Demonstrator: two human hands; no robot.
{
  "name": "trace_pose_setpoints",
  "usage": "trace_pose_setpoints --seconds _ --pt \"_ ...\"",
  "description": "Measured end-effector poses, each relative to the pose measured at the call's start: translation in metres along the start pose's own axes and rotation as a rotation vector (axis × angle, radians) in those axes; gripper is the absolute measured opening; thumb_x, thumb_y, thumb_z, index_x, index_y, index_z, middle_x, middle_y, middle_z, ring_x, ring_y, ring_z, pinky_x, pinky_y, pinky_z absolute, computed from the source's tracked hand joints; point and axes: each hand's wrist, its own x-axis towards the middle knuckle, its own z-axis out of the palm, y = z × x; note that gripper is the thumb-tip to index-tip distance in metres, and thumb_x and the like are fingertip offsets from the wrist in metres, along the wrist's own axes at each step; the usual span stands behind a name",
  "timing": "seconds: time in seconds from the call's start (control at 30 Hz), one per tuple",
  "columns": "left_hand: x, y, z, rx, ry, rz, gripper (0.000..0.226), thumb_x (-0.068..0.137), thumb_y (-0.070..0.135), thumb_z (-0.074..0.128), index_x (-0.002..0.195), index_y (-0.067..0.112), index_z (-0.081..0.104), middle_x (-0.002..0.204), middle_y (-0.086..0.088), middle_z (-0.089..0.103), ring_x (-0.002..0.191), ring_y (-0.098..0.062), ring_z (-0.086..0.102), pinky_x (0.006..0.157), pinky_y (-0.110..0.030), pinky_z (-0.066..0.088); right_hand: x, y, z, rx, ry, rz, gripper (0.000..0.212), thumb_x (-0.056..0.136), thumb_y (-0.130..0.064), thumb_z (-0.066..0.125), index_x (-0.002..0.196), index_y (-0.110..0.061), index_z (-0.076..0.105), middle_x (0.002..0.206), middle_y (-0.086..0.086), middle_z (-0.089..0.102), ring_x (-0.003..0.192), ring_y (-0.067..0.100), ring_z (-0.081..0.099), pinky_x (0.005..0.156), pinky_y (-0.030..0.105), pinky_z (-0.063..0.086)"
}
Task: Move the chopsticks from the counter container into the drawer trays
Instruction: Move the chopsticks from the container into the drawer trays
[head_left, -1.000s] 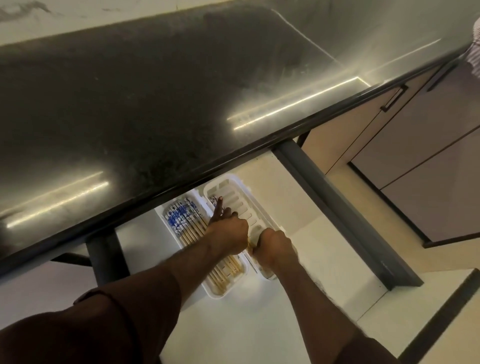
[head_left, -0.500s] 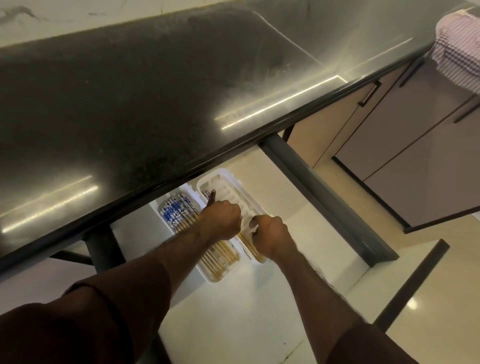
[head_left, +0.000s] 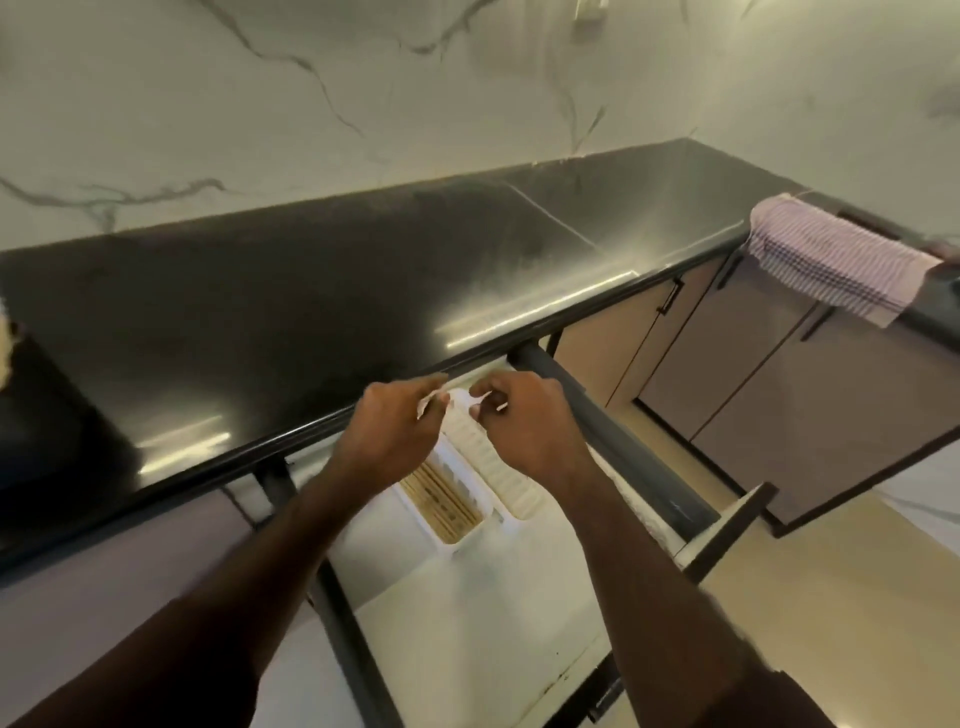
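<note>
The open drawer (head_left: 467, 613) under the black counter holds two white trays side by side. In the left tray (head_left: 415, 506) lie several wooden chopsticks (head_left: 441, 504), their far ends hidden by my left hand. The right tray (head_left: 501, 470) shows a white ribbed floor where it is visible. My left hand (head_left: 395, 431) and my right hand (head_left: 524, 423) hover above the trays near the counter's front edge. Their fingers are loosely curled and hold nothing. A tan thing (head_left: 6, 338) is cut off at the left edge of the counter.
The black counter (head_left: 311, 291) runs across the view below a marble wall. A striped towel (head_left: 831, 265) hangs over the counter edge at the right. The drawer's dark side rail (head_left: 613, 441) runs past my right hand. Closed cabinet doors (head_left: 779, 374) stand to the right.
Both hands have lifted out of the trays and let go of the chopsticks. The camera has tilted up, showing the wall and towel.
</note>
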Motion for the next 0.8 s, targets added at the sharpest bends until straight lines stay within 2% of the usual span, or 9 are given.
trace_pose_setpoints --seconds 0.07,0.13,0.17,0.27,0.43,0.53,0.67,0.73,0.8 --pt "-0.019 0.016 -0.031 0.007 0.127 0.045 0.031 0.096 0.022 0.057 0.125 0.014 0.064 0.116 -0.005 0.071 0.09 0.0 0.063 0.075 -0.002 0.042 -0.02 -0.031 -0.009 0.014 0.065 -0.1 0.022 0.091 -0.024 0.065 0.112 -0.018 0.069 0.106 0.002 0.071 0.088 0.012 0.066 0.081 0.028 0.056" --pt "-0.04 0.032 -0.064 0.02 0.205 0.067 0.03 0.094 0.017 0.059 0.123 0.01 0.065 0.116 -0.006 0.071 0.093 -0.001 0.062 0.075 0.005 0.036 -0.041 -0.061 -0.017 0.015 0.11 -0.176 0.018 0.091 -0.024 0.065 0.108 -0.02 0.07 0.103 0.001 0.072 0.09 0.014 0.065 0.081 0.028 0.054" --pt "-0.052 0.038 -0.083 0.031 0.235 0.073 0.03 0.094 0.016 0.059 0.122 0.01 0.066 0.118 -0.006 0.071 0.097 -0.004 0.065 0.08 0.004 0.037 -0.05 -0.077 -0.018 0.015 0.118 -0.207 0.017 0.091 -0.023 0.065 0.107 -0.022 0.071 0.101 0.0 0.072 0.091 0.015 0.064 0.082 0.029 0.054" --pt "-0.081 0.046 -0.136 0.066 0.328 0.088 0.032 0.092 0.016 0.06 0.123 0.011 0.066 0.122 -0.005 0.069 0.108 -0.011 0.066 0.093 -0.01 0.04 -0.07 -0.124 -0.017 0.025 0.116 -0.285 0.017 0.088 -0.024 0.067 0.105 -0.025 0.071 0.097 -0.003 0.072 0.093 0.015 0.064 0.085 0.032 0.053" --pt "-0.12 0.032 -0.219 0.1 0.446 0.06 0.035 0.092 0.02 0.061 0.126 0.012 0.063 0.125 -0.005 0.067 0.114 -0.015 0.064 0.102 -0.029 0.047 -0.086 -0.198 0.002 0.046 0.07 -0.436 0.016 0.086 -0.027 0.069 0.103 -0.027 0.071 0.093 -0.013 0.071 0.085 0.003 0.063 0.079 0.022 0.051" --pt "-0.137 0.012 -0.258 0.09 0.497 0.023 0.037 0.092 0.021 0.063 0.127 0.012 0.061 0.127 -0.005 0.065 0.117 -0.016 0.062 0.104 -0.035 0.047 -0.088 -0.239 0.026 0.058 0.041 -0.504 0.019 0.086 -0.028 0.069 0.105 -0.026 0.071 0.095 -0.01 0.072 0.084 0.002 0.063 0.077 0.018 0.048" --pt "-0.15 -0.023 -0.298 0.139 0.574 -0.02 0.035 0.091 0.022 0.064 0.124 0.014 0.065 0.121 -0.005 0.069 0.11 -0.015 0.065 0.099 -0.024 0.045 -0.083 -0.285 0.066 0.051 -0.012 -0.565 0.014 0.086 -0.026 0.07 0.1 -0.024 0.072 0.086 -0.013 0.07 0.072 -0.006 0.059 0.062 0.003 0.037" --pt "-0.148 -0.048 -0.317 0.098 0.575 -0.062 0.035 0.091 0.022 0.063 0.125 0.016 0.064 0.119 -0.006 0.07 0.106 -0.016 0.068 0.099 -0.032 0.05 -0.074 -0.305 0.089 0.063 -0.052 -0.577 0.005 0.086 -0.023 0.069 0.089 -0.026 0.072 0.073 -0.017 0.065 0.065 -0.01 0.059 0.055 0.001 0.035" --pt "-0.141 -0.073 -0.333 0.071 0.559 -0.092 0.034 0.091 0.021 0.063 0.125 0.017 0.064 0.115 -0.006 0.072 0.1 -0.017 0.071 0.092 -0.038 0.055 -0.062 -0.32 0.112 0.082 -0.075 -0.579 0.009 0.086 -0.02 0.069 0.085 -0.028 0.07 0.067 -0.019 0.062 0.065 -0.016 0.058 0.052 0.0 0.038"
